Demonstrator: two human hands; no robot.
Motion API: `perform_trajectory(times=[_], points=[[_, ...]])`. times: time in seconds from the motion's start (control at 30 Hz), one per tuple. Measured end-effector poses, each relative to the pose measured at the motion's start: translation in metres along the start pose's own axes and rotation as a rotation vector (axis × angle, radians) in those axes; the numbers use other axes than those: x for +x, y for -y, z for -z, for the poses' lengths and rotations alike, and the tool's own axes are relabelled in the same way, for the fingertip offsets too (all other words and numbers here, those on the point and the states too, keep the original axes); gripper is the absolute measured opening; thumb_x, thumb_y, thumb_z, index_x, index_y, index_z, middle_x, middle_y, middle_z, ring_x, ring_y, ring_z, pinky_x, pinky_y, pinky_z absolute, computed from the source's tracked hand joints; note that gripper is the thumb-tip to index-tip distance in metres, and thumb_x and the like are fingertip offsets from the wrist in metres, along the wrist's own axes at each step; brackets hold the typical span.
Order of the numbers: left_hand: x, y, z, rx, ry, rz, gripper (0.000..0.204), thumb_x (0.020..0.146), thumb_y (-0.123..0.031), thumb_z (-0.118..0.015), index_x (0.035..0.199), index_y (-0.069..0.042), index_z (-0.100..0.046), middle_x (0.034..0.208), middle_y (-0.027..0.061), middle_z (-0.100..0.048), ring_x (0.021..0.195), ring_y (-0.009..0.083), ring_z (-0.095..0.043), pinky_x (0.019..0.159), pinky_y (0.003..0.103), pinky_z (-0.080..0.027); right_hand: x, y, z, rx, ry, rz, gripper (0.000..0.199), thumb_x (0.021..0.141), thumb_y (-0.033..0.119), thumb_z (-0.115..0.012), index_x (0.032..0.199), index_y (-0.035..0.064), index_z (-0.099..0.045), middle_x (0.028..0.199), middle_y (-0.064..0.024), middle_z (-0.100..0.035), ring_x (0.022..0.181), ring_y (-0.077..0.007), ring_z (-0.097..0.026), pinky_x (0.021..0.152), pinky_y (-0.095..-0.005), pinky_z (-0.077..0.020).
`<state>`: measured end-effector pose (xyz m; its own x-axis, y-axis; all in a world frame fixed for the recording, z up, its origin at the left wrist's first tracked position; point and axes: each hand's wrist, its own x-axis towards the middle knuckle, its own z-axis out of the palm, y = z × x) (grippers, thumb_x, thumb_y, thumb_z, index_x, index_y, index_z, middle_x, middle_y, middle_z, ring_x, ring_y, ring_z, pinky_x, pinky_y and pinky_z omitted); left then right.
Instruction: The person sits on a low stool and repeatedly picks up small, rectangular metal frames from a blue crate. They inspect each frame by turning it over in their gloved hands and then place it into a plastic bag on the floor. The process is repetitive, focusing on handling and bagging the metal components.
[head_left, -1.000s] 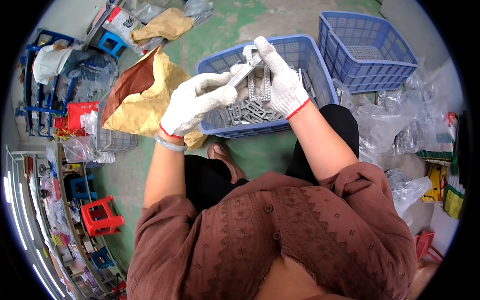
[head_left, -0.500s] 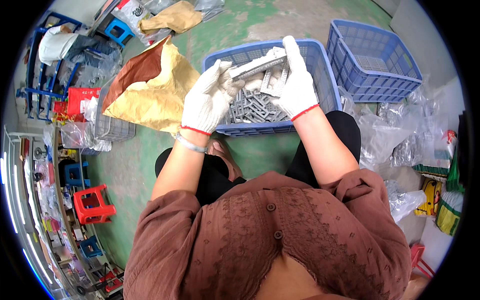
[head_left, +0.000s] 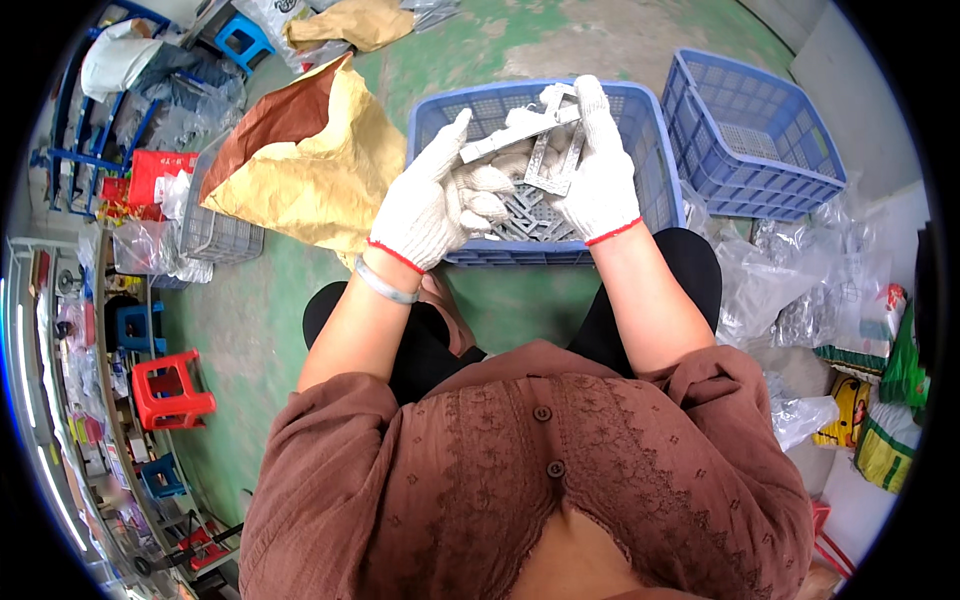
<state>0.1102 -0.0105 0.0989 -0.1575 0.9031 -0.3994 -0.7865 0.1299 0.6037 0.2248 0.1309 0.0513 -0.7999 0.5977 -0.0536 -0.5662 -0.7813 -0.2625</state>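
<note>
White knit gloves with red cuffs cover both my hands, held over a blue plastic basket. My right hand grips several grey metal brackets, its thumb pointing up and its fingers partly hidden behind them. One straight-edged bracket slants across the top toward my left hand. Beside its left end, my left hand has its thumb raised apart from its loosely bent fingers. I see nothing held in it. Under the hands, many similar grey brackets lie heaped in the basket.
A crumpled brown paper sack stands open left of the basket. A second blue basket is at the right, with clear plastic bags near it. A red stool and shelving line the left side.
My left hand has drawn slightly down from the slanted bracket, its thumb spreading away from the fingers. The brackets in my right hand have tilted a little. The view has shifted slightly.
</note>
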Motion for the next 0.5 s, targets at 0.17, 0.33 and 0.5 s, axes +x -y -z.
perform_trajectory(times=[0.17,0.33,0.5], points=[[-0.002,-0.002,0.004,-0.167,0.113,0.037,0.059,0.098,-0.045,-0.059,0.126,0.006,-0.056,0.078,0.005,-0.052,0.059,0.0105,-0.04,0.047,0.021,-0.032,-0.001,-0.003,0.003,-0.089,0.055,-0.028,0.032,0.1,0.039,-0.056,0.104,0.0081,-0.065,0.093,-0.0092,-0.07,0.089,-0.0279,-0.069,0.078,-0.0416,-0.0595],[-0.01,0.002,-0.002,0.156,0.011,-0.271,0.054,0.096,-0.029,-0.064,0.134,0.006,-0.049,0.096,0.0109,-0.061,0.075,0.0155,-0.059,0.059,0.025,-0.047,-0.004,-0.002,0.001,-0.221,0.178,0.01,0.027,0.101,0.03,-0.057,0.113,0.0071,-0.062,0.101,-0.0095,-0.069,0.089,-0.0233,-0.069,0.076,-0.0365,-0.0587],[-0.015,0.007,0.002,0.695,-0.194,-0.643,0.055,0.094,-0.007,-0.065,0.142,0.003,-0.041,0.128,0.014,-0.058,0.099,0.0185,-0.065,0.081,0.031,-0.056,-0.006,0.001,0.0,-0.401,0.225,0.088,0.026,0.099,0.015,-0.056,0.123,0.0039,-0.054,0.102,-0.0103,-0.067,0.088,-0.0209,-0.068,0.073,-0.0376,-0.0592]])
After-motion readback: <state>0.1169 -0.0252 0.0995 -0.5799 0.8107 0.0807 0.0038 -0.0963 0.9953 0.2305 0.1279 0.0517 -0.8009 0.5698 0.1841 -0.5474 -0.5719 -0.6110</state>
